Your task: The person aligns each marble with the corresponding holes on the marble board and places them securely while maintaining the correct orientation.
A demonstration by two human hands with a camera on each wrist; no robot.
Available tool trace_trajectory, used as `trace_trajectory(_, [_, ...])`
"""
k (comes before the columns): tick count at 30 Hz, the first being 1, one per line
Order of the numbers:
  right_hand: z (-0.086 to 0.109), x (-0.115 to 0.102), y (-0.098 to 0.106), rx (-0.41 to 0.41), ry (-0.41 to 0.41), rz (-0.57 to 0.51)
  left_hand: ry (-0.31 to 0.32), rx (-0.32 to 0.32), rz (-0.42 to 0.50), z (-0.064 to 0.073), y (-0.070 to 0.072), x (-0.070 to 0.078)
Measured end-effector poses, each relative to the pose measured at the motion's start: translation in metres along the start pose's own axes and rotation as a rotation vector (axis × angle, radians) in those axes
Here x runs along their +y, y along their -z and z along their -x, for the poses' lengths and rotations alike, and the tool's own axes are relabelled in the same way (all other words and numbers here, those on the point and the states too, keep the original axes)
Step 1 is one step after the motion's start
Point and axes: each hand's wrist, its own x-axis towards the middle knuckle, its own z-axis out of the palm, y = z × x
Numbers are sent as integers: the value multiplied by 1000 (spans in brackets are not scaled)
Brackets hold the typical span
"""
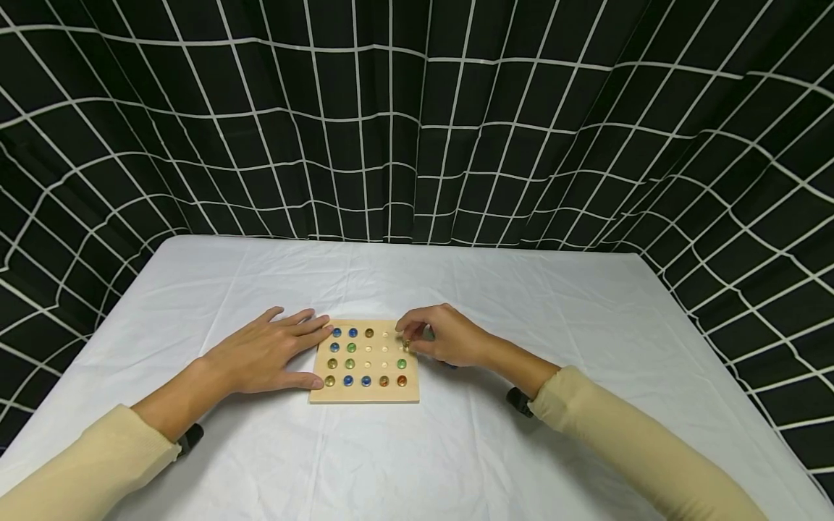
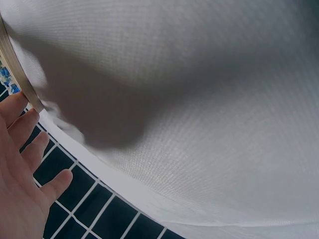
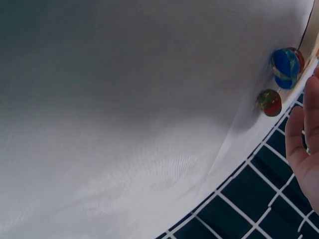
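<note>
A pale wooden board (image 1: 365, 396) lies on the white cloth, with blue, green, amber and orange glass marbles in rows of small hollows; several hollows in the middle and upper right hold none. My left hand (image 1: 263, 354) rests at the board's left side, fingers spread and fingertips touching its edge. In the left wrist view the left hand (image 2: 20, 154) reaches past the board's edge (image 2: 20, 74). My right hand (image 1: 452, 336) pinches a yellowish marble (image 1: 407, 346) between thumb and fingers over the board's right edge. That marble is hidden in the right wrist view.
Loose marbles lie on the cloth right of the board, partly under the right hand: a large blue marble (image 3: 285, 68), a red-and-green marble (image 3: 269, 102) and a reddish one behind. A black curtain with white grid lines (image 1: 391, 145) stands behind the table.
</note>
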Motion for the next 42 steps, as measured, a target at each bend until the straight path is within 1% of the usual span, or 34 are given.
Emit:
trace_trajectory(7, [-3, 0, -6, -2, -24, 30, -1, 1, -2, 0, 0, 0])
trace_trajectory(16, [-5, -1, -10, -4, -4, 75, -6, -5, -2, -1, 0, 0])
trace_trajectory(23, [-4, -3, -2, 4, -12, 57, -4, -7, -1, -1, 1, 0])
trace_trajectory(31, [8, 8, 11, 58, -38, 52, -5, -1, 0, -1, 1, 0])
trace_trajectory(37, [22, 16, 21, 95, -88, 32, -3, -10, 0, -1, 0, 0])
trace_trajectory(42, [32, 25, 24, 98, -101, 26, 0, -10, 2, -1, 0, 0])
